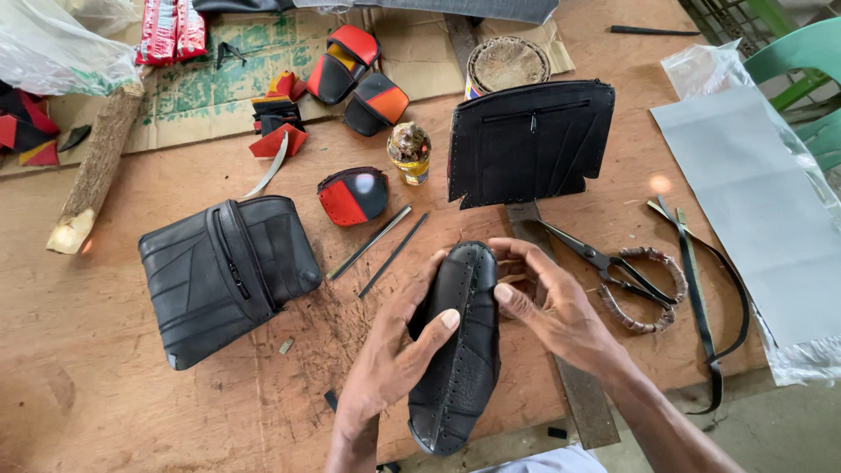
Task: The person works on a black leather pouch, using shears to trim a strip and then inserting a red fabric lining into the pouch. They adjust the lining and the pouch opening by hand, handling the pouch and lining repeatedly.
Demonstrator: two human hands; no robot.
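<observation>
Piece in hand: a black leather panel [460,350], long and rounded at both ends, with rows of punched holes along its edge; it stands at about 6 o'clock on the worktop [105,394], lifted clear of the surface between both hands.
Left hand: the left hand [394,355] grasps the panel from its 9 o'clock side, thumb laid across the front face.
Right hand: the right hand [552,307] grips the panel's upper edge from 3 o'clock, fingers curled over the top and thumb pressed on the face.
Done so far: the holes already run round the panel's rim; no thread or lacing shows in them, so the piece looks punched but not yet joined to anything.
Finished pieces: a zipped black bag [223,271] lies at 9 o'clock; a flat black front with a zip pocket [530,140] stands at 12 o'clock; small red, orange and black pouches [352,194] sit beyond.
Tools: scissors [613,267] with wrapped handles lie just beside the right hand at 3 o'clock, untouched; two thin metal rods [381,245] lie at 11 o'clock.
Left to do: judging by the loose strips [701,289] at 3 o'clock, stitching remains.
</observation>
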